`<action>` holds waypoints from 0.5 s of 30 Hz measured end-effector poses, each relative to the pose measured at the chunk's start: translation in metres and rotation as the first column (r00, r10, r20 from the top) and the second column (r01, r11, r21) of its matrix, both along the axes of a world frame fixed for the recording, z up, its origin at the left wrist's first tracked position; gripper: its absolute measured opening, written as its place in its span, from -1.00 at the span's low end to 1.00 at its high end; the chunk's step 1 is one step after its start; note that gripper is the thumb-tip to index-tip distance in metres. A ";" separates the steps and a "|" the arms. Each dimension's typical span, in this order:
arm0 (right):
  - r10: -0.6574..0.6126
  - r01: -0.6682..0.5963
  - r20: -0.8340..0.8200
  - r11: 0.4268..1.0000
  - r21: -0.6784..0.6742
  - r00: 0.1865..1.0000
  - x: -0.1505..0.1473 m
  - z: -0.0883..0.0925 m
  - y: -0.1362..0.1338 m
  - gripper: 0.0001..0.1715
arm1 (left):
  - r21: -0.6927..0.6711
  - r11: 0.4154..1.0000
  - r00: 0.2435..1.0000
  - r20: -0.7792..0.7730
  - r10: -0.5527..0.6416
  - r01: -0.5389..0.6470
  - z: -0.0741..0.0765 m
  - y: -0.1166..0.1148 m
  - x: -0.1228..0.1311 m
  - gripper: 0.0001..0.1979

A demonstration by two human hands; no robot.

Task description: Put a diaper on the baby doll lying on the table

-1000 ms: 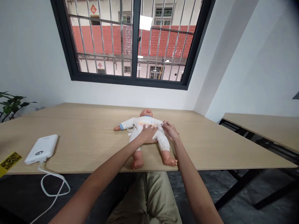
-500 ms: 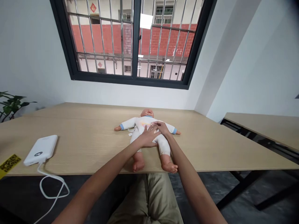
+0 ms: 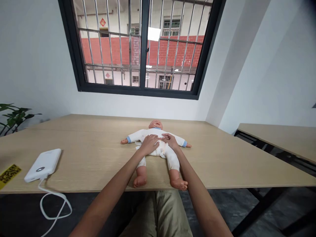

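A baby doll (image 3: 162, 149) in a white outfit with blue cuffs and collar lies on its back on the wooden table (image 3: 93, 161). Its head points to the window, and its bare feet are near the front edge. My left hand (image 3: 149, 144) rests on the left side of the doll's belly, fingers extended. On the right side of the belly is my right hand (image 3: 170, 141), its fingers bent together at the cloth; what they grip is too small to make out. Loose white ties show beside the doll's waist at the left.
A white power bank (image 3: 43, 164) with a cable hanging over the front edge lies at the left, near a yellow label (image 3: 10, 175). A plant (image 3: 16, 118) stands far left. Another table (image 3: 278, 135) is at the right, a barred window behind.
My left hand has moved up from the doll's crotch to its belly. The doll's left-side leg has shifted outward. The view has tilted slightly upward.
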State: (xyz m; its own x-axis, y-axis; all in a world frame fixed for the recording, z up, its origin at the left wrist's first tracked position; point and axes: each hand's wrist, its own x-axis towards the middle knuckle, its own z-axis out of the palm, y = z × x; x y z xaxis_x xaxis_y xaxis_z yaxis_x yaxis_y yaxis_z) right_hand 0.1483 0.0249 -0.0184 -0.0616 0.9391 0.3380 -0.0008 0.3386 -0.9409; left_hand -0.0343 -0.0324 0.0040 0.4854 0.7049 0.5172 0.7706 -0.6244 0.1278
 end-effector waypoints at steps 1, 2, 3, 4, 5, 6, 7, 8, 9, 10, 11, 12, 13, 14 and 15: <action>-0.002 0.002 0.009 1.000 0.004 1.000 0.000 -0.001 0.001 -0.44 | -0.004 1.000 1.000 -0.023 0.019 -0.019 0.000 -0.001 0.001 -0.64; -0.007 0.007 0.019 1.000 0.013 1.000 0.000 -0.001 0.002 -0.45 | -0.007 0.999 0.999 -0.042 0.034 -0.035 0.000 -0.002 0.001 -0.63; -0.026 0.025 0.029 0.999 0.032 0.999 0.000 0.000 0.001 -0.47 | -0.010 0.999 0.997 -0.057 0.044 -0.045 0.001 -0.003 0.001 -0.63; -0.064 0.062 0.037 0.996 0.062 0.997 -0.001 0.003 -0.001 -0.48 | -0.011 0.999 0.997 -0.066 0.050 -0.051 0.002 -0.004 0.001 -0.63; -0.117 0.113 0.040 0.989 0.100 0.992 -0.002 0.008 -0.006 -0.49 | -0.014 0.999 0.996 -0.071 0.050 -0.052 0.002 -0.005 0.001 -0.63; -0.174 0.168 0.031 0.976 0.140 0.984 -0.004 0.016 -0.013 -0.50 | -0.019 0.999 0.996 -0.074 0.046 -0.048 0.003 -0.005 0.001 -0.63; -0.225 0.219 0.011 0.959 0.181 0.974 -0.007 0.025 -0.025 -0.50 | -0.026 0.999 0.997 -0.074 0.039 -0.041 0.004 -0.005 0.001 -0.63; -0.252 0.252 -0.026 0.944 0.212 0.967 -0.009 0.036 -0.041 -0.51 | -0.032 0.999 0.997 -0.069 0.034 -0.036 0.004 -0.006 0.001 -0.62; -0.222 0.232 -0.070 0.944 0.236 0.973 -0.011 0.046 -0.061 -0.53 | -0.036 0.999 0.998 -0.060 0.032 -0.034 0.005 -0.006 0.000 -0.62; -0.157 0.180 -0.110 0.950 0.255 0.982 -0.012 0.056 -0.083 -0.57 | -0.038 0.999 0.998 -0.049 0.030 -0.032 0.005 -0.006 0.000 -0.62; -0.090 0.131 -0.157 0.954 0.268 0.983 -0.011 0.063 -0.106 -0.61 | -0.036 0.999 0.999 -0.037 0.029 -0.030 0.005 -0.006 -0.001 -0.62; -0.037 0.086 -0.177 0.957 0.278 0.984 -0.009 0.067 -0.128 -0.65 | -0.033 0.999 0.999 -0.029 0.028 -0.029 0.005 -0.007 -0.001 -0.62; 0.019 0.033 -0.183 0.959 0.281 0.983 -0.005 0.068 -0.147 -0.68 | -0.032 0.999 0.999 -0.022 0.027 -0.028 0.004 -0.007 -0.001 -0.62; 0.063 -0.013 -0.185 0.966 0.257 0.981 0.001 0.065 -0.162 -0.71 | -0.030 0.999 1.000 -0.016 0.025 -0.026 0.004 -0.007 -0.001 -0.62; 0.091 -0.051 -0.179 0.975 0.218 0.980 0.007 0.059 -0.171 -0.74 | -0.030 0.999 1.000 -0.013 0.024 -0.024 0.004 -0.007 -0.001 -0.62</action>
State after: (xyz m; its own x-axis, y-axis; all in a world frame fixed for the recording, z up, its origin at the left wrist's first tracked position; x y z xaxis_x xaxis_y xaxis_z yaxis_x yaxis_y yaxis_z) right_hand 0.1551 -0.1463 0.0407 -0.0421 0.8406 0.5401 -0.2006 0.5224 -0.8287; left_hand -0.0355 -0.0391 0.0076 0.4745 0.7316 0.4895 0.7870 -0.6017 0.1366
